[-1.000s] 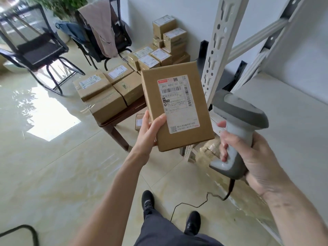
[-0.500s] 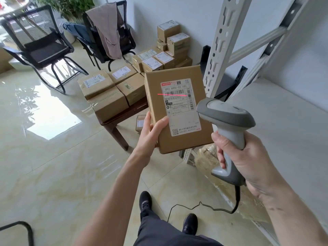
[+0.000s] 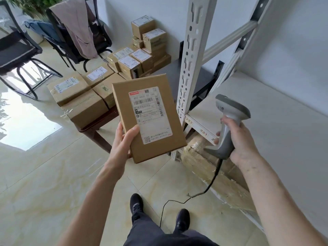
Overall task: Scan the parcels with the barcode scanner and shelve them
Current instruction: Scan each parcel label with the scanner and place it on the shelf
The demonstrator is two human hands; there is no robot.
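Note:
A flat brown parcel (image 3: 122, 96) with a white shipping label stands upright in front of me, label side facing me. My left hand (image 3: 122, 144) grips its lower left corner, thumb on the front. To the right, my right hand (image 3: 239, 141) grips the handle of a grey corded barcode scanner (image 3: 230, 110). The scanner's head sits over the front edge of the white shelf (image 3: 266, 121), a short way right of the parcel, and no red scan line shows on the label.
A low wooden table (image 3: 99, 125) holds several brown boxes (image 3: 85, 107), with more stacked against the wall (image 3: 149, 38). The white shelf upright (image 3: 190, 55) stands just right of the parcel. A wrapped bundle (image 3: 213, 167) lies under the shelf. Two black chairs (image 3: 17, 52) stand at back left.
The red scan line on the label has gone. My right hand has drawn the scanner away to the right, over the shelf edge. The parcel stays upright in my left hand.

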